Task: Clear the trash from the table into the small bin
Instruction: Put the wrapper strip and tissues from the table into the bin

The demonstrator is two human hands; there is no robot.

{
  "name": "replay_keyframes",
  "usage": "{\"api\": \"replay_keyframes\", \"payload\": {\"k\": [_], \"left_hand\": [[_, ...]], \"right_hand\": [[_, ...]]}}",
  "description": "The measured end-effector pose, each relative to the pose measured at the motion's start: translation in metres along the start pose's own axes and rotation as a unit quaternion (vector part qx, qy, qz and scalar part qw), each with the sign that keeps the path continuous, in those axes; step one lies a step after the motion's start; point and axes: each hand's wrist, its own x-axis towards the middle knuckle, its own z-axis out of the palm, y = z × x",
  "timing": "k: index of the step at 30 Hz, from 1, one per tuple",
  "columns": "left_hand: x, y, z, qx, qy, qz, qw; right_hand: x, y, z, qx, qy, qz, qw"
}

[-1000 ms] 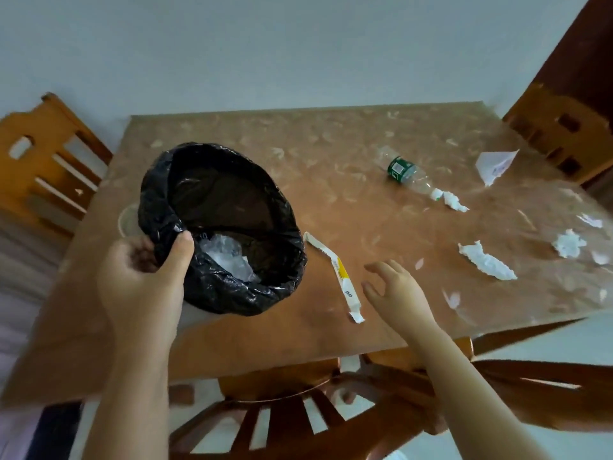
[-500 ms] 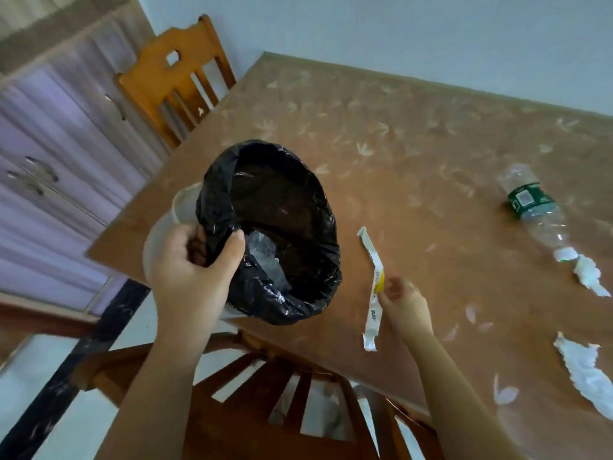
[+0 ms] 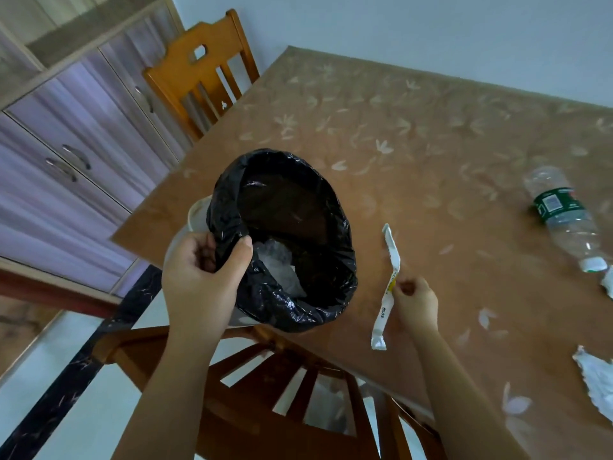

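Observation:
My left hand (image 3: 202, 273) grips the near rim of a small white bin (image 3: 195, 215) lined with a black bag (image 3: 331, 254); it is tilted towards me at the table's near edge, with clear plastic trash inside. My right hand (image 3: 413, 302) pinches a long white and yellow paper strip (image 3: 388, 287) that lies on the table just right of the bin. An empty clear bottle with a green label (image 3: 564, 217) lies on its side at the right. Crumpled white paper (image 3: 597, 380) lies at the right edge, and another scrap (image 3: 608, 283) beside the bottle cap.
The brown table (image 3: 414, 134) has a pale leaf pattern. A wooden chair (image 3: 202, 71) stands at its far left corner, another chair (image 3: 265, 393) below me at the near edge. Purple cabinet doors (image 3: 66, 144) fill the left. A white wall runs behind the table.
The view swung left and tilted. My right hand reached the paper strip and closed its fingers on it. My left hand kept its hold on the bin's rim.

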Motion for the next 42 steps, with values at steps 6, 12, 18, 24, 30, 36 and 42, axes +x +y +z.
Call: {"api": "replay_keyframes", "payload": {"k": [6, 12, 18, 24, 30, 36, 42], "left_hand": [[0.005, -0.004, -0.004, -0.049, -0.037, -0.03, 0.998], [0.006, -0.003, -0.002, -0.081, -0.064, -0.015, 0.995], [0.004, 0.004, -0.002, -0.077, -0.091, 0.02, 0.993], [-0.002, 0.011, -0.009, -0.069, -0.121, 0.046, 0.989], [-0.012, 0.014, -0.021, -0.11, -0.15, 0.044, 0.982], [-0.015, 0.014, -0.029, -0.146, -0.16, 0.008, 0.976], [-0.016, 0.009, -0.026, -0.157, -0.14, -0.007, 0.978]], "right_hand": [[-0.02, -0.039, -0.029, 0.059, 0.055, -0.061, 0.995], [-0.052, -0.094, -0.068, 0.118, 0.049, -0.144, 0.981], [-0.081, -0.127, -0.082, 0.108, -0.098, -0.188, 0.971], [-0.09, -0.149, -0.064, 0.029, -0.192, -0.181, 0.964], [-0.089, -0.172, -0.038, 0.004, -0.225, -0.175, 0.959], [-0.099, -0.175, -0.011, -0.02, -0.197, -0.213, 0.957], [-0.116, -0.16, -0.034, -0.044, -0.105, -0.245, 0.963]]}}
